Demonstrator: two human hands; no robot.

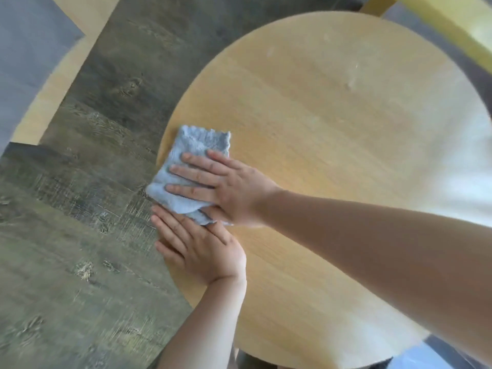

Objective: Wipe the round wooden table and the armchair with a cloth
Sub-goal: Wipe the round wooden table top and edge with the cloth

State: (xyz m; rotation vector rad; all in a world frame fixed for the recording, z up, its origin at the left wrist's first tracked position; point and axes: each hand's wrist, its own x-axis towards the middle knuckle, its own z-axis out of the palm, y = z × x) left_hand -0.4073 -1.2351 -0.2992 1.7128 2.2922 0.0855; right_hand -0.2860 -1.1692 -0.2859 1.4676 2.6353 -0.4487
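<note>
Now our right hand presses flat, fingers straight, on the cloth at the desk's nine o'clock edge, left hand open beside it.

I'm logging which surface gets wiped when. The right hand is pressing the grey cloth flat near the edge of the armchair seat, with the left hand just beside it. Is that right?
Not quite. In the head view the right hand presses the grey cloth flat near the edge of the round wooden table, not the armchair seat. The left hand does lie just beside it.
</note>
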